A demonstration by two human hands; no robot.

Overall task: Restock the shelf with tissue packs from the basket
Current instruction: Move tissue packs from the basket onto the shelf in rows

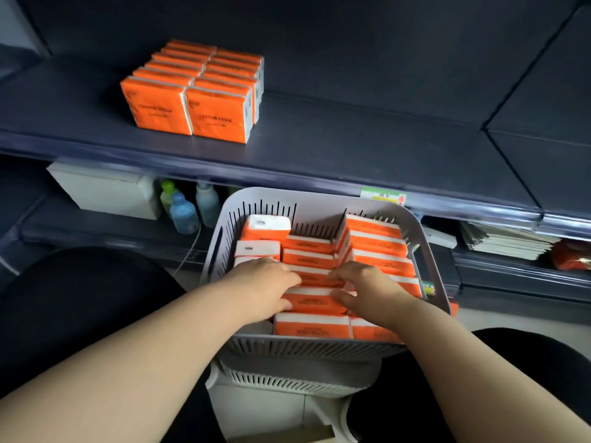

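We see both hands down in grey slotted basket [319, 203], among orange tissue packs [311, 324] standing in rows. Left hand [267, 287] and right hand [367, 290] face each other, fingers curled onto opposite ends of one tissue pack [311, 300] in middle row; whether grip is closed, we cannot tell. Dark shelf [351, 145] above basket carries shelved packs [195, 91] in two rows, far left. Small bottles [184, 212] on lower shelf.
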